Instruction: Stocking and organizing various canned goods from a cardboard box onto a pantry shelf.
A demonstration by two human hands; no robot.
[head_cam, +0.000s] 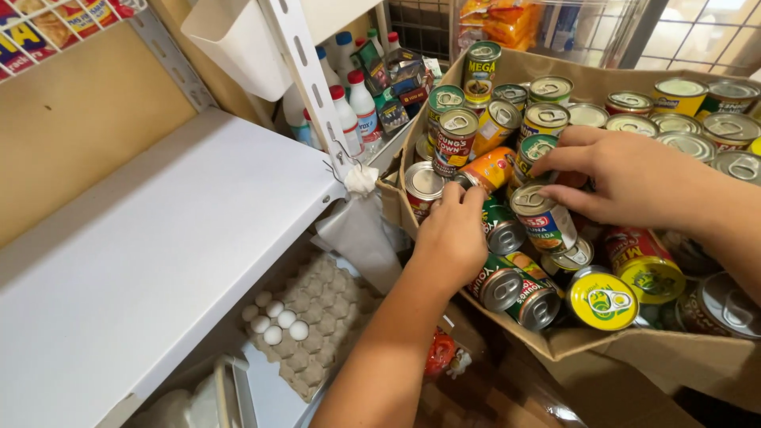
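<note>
Bare white shelf (158, 238) at left, grey egg tray (313, 317) beneath. Cardboard box (634, 349) crammed with tins. Left hand (452, 234) clasping an orange-labelled tin (490, 168) lying sideways; right hand (626, 178) pinching an upright green-labelled tin (544, 218) mid-box.

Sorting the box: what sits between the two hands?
In the head view, one tilted can lies between the left hand and right hand.

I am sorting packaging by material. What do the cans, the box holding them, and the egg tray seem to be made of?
Cans: metal, probably; shiny silver lids with pull tabs, glossy printed sides.
Box: brown corrugated cardboard, matte, with a bent, creased rim.
Egg tray: likely moulded paper pulp; grey, rough, dull cups.
</note>
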